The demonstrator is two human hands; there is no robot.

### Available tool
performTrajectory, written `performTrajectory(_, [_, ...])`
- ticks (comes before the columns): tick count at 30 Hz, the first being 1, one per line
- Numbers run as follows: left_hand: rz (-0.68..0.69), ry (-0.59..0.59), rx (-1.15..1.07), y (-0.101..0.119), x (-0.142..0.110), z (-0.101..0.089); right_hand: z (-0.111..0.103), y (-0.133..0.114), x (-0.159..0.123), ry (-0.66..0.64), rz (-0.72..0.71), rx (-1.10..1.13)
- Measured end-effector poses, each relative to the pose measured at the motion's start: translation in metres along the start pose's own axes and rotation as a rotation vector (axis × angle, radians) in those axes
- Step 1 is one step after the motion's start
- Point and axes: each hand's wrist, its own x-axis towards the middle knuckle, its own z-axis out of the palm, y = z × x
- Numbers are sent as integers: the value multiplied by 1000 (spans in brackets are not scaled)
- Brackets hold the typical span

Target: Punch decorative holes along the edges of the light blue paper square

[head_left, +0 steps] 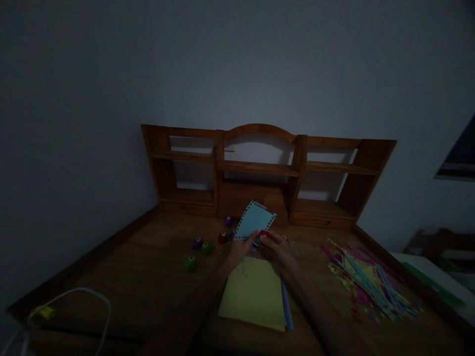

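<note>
A light blue sheet of paper (256, 221) stands tilted above the desk, with rows of small punched holes along its edges. My left hand (240, 251) is closed at the sheet's lower edge, its thumb reaching toward a small red craft punch (264, 233). Around that punch the fingers of my right hand (281, 249) are wrapped, close to the paper's lower right. Beneath both hands lies a stack of coloured paper (256, 296), yellow on top, with a few blue bits on it. Dim light hides the exact finger contacts.
Left of my hands stand several small punches, among them a green one (190, 263), a red one (222, 238) and a purple one (197, 243). Punched paper strips (367, 277) are heaped at right. A wooden shelf (258, 168) backs the desk; a white cable (83, 290) lies front left.
</note>
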Motion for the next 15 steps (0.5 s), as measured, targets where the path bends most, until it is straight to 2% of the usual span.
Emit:
performTrajectory(3, [3,-58,-19,3,-1,-1,-1,1,0,7,11,4])
performTrajectory(15, [54,-95,-28,7,-1,-2,4,-6,-7,35,38,11])
